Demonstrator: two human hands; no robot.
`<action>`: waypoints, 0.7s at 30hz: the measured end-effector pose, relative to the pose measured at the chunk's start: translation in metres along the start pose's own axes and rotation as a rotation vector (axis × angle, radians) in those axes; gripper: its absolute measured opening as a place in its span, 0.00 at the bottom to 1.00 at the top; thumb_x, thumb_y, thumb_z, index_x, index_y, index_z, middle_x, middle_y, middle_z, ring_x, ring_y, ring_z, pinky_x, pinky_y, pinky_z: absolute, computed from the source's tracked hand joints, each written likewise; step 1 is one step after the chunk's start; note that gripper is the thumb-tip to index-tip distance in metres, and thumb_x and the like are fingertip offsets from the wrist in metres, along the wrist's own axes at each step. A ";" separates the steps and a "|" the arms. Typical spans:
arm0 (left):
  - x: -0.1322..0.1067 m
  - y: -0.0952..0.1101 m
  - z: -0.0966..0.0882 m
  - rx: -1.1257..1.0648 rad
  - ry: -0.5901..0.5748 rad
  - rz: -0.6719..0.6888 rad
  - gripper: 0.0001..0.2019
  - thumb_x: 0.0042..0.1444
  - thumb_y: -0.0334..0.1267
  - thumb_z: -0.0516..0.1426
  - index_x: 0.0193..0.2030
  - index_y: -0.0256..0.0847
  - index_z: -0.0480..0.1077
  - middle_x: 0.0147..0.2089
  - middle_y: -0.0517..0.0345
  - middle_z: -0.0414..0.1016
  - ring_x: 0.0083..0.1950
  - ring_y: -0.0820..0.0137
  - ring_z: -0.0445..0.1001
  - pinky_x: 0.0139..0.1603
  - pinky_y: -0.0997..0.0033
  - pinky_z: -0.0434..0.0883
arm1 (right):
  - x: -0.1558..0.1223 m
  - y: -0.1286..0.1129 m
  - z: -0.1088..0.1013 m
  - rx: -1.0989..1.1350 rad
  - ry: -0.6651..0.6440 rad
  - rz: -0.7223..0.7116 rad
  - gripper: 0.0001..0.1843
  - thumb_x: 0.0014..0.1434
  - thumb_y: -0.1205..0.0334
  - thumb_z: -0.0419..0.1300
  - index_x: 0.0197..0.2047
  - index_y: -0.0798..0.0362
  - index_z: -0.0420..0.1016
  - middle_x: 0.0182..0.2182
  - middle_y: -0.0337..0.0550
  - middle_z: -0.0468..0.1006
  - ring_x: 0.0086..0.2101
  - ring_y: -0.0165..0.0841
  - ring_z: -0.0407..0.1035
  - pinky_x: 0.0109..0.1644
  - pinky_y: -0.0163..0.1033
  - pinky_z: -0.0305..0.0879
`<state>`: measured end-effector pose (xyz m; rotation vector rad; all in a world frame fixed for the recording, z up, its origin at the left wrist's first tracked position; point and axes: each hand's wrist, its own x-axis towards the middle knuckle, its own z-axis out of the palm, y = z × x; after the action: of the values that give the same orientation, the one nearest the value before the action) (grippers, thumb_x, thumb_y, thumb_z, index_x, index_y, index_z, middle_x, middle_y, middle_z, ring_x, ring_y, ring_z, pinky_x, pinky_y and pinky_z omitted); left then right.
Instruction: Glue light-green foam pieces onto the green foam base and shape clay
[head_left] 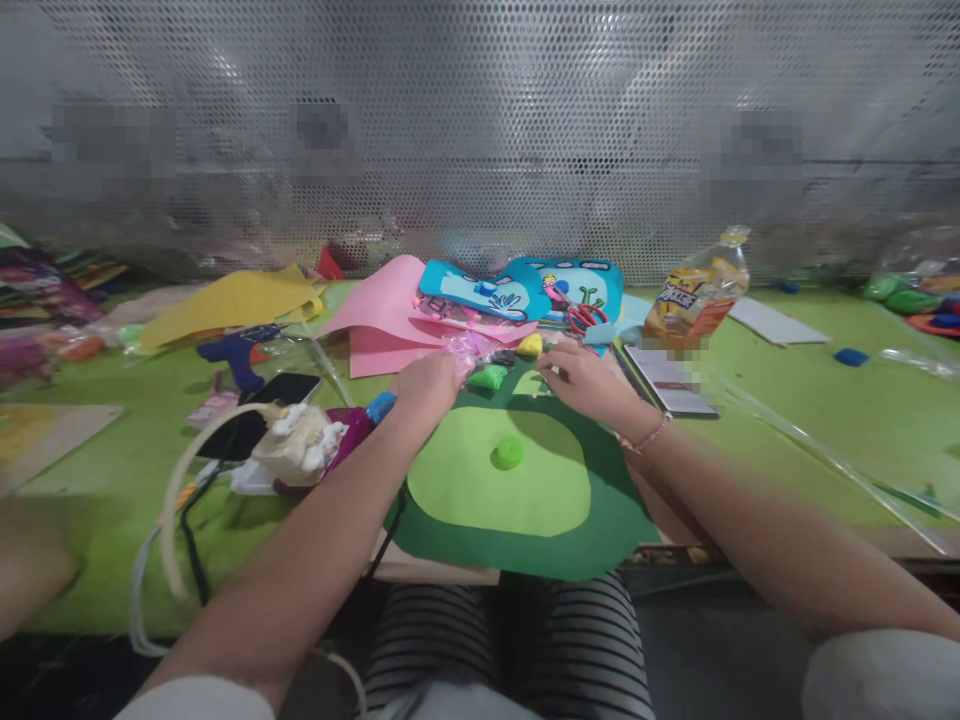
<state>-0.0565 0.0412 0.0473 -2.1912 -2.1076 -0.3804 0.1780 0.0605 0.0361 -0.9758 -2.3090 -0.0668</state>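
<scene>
My left hand (429, 388) is closed at the far edge of the green paper, its fingers round a crinkled clear plastic packet (463, 350) with something pink in it. A bright green clay packet (487, 377) lies beside its fingertips. My right hand (583, 378) hovers over the far right of the sheet, fingers loosely bent and apart, nothing visible in them. Nearest to it is a yellow clay lump (530, 345). Between my forearms, a light green paper shape (465, 490) lies on a larger dark green sheet (517, 555). On it sits a small round green piece (508, 452).
Behind my hands are pink sheets (382, 315), a blue decorated piece (480, 290) and red-handled scissors (585, 318). Right: a phone (671, 380) and a drink bottle (697, 290). Left: a blue glue gun (240, 355), cables (174, 500) and a dark phone (289, 395). A perforated metal screen (480, 130) stands behind.
</scene>
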 end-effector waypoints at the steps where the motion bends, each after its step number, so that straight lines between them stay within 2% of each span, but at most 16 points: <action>1: 0.001 0.001 -0.002 -0.086 0.047 -0.019 0.17 0.57 0.48 0.50 0.38 0.37 0.70 0.36 0.43 0.74 0.40 0.55 0.73 0.37 0.62 0.67 | 0.000 0.000 0.000 0.011 0.007 0.000 0.09 0.58 0.70 0.52 0.35 0.54 0.73 0.33 0.45 0.74 0.33 0.34 0.68 0.39 0.38 0.65; 3: 0.003 0.004 -0.008 -0.426 0.136 -0.066 0.16 0.56 0.49 0.52 0.40 0.38 0.67 0.34 0.48 0.73 0.35 0.62 0.72 0.33 0.68 0.67 | 0.000 -0.001 -0.001 0.065 0.022 -0.033 0.08 0.59 0.68 0.52 0.37 0.54 0.73 0.35 0.46 0.73 0.32 0.32 0.68 0.37 0.38 0.65; 5: 0.004 0.010 -0.012 -0.946 0.121 -0.148 0.14 0.57 0.49 0.52 0.40 0.40 0.64 0.31 0.56 0.69 0.24 0.73 0.67 0.24 0.76 0.62 | -0.001 -0.006 -0.001 0.136 0.042 -0.093 0.09 0.60 0.66 0.52 0.42 0.53 0.70 0.39 0.47 0.71 0.30 0.31 0.66 0.36 0.38 0.66; 7: 0.002 0.019 -0.014 -1.449 -0.040 -0.249 0.12 0.58 0.48 0.51 0.37 0.41 0.61 0.26 0.63 0.63 0.15 0.81 0.55 0.16 0.80 0.53 | -0.003 -0.012 -0.001 0.202 0.056 -0.137 0.12 0.61 0.63 0.53 0.49 0.51 0.66 0.44 0.48 0.68 0.29 0.29 0.65 0.35 0.38 0.67; 9: -0.003 0.029 -0.013 -1.759 -0.256 -0.328 0.13 0.58 0.48 0.52 0.33 0.40 0.59 0.22 0.67 0.59 0.13 0.84 0.48 0.13 0.82 0.47 | -0.004 -0.019 0.001 0.248 0.056 -0.149 0.16 0.61 0.61 0.54 0.52 0.50 0.63 0.47 0.49 0.66 0.28 0.28 0.65 0.35 0.38 0.68; 11: -0.011 0.038 -0.010 -1.880 -0.422 -0.346 0.15 0.56 0.49 0.55 0.30 0.39 0.59 0.22 0.67 0.58 0.12 0.86 0.48 0.12 0.83 0.45 | -0.005 -0.023 0.003 0.286 0.046 -0.142 0.15 0.60 0.61 0.55 0.51 0.50 0.62 0.46 0.49 0.66 0.27 0.27 0.64 0.33 0.38 0.67; 13: -0.018 0.044 -0.006 -1.902 -0.499 -0.326 0.16 0.53 0.49 0.58 0.31 0.39 0.60 0.22 0.67 0.59 0.12 0.86 0.49 0.12 0.84 0.45 | -0.004 -0.024 0.007 0.317 0.042 -0.101 0.11 0.59 0.60 0.56 0.46 0.52 0.64 0.41 0.47 0.67 0.27 0.28 0.63 0.31 0.37 0.65; 15: -0.023 0.047 -0.004 -1.898 -0.526 -0.319 0.16 0.51 0.48 0.61 0.31 0.38 0.62 0.22 0.67 0.60 0.13 0.87 0.51 0.12 0.85 0.45 | -0.004 -0.023 0.010 0.370 0.027 -0.027 0.08 0.58 0.59 0.56 0.40 0.52 0.64 0.33 0.42 0.67 0.26 0.29 0.61 0.30 0.36 0.63; 17: -0.026 0.048 -0.003 -1.908 -0.563 -0.331 0.16 0.48 0.46 0.63 0.30 0.38 0.63 0.21 0.67 0.60 0.13 0.87 0.51 0.12 0.85 0.45 | -0.004 -0.022 0.013 0.464 0.009 0.055 0.08 0.58 0.57 0.56 0.37 0.52 0.63 0.29 0.40 0.67 0.28 0.30 0.61 0.30 0.36 0.61; 21: -0.023 0.044 -0.005 -1.968 -0.577 -0.386 0.14 0.46 0.41 0.65 0.27 0.36 0.64 0.21 0.67 0.62 0.12 0.89 0.48 0.11 0.85 0.44 | -0.005 -0.024 0.015 0.723 -0.075 0.148 0.13 0.56 0.52 0.57 0.40 0.50 0.62 0.37 0.43 0.69 0.35 0.33 0.64 0.34 0.37 0.64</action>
<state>-0.0141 0.0151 0.0514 -2.2588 -2.6731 -3.3268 0.1568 0.0440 0.0255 -0.7588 -2.0552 0.8174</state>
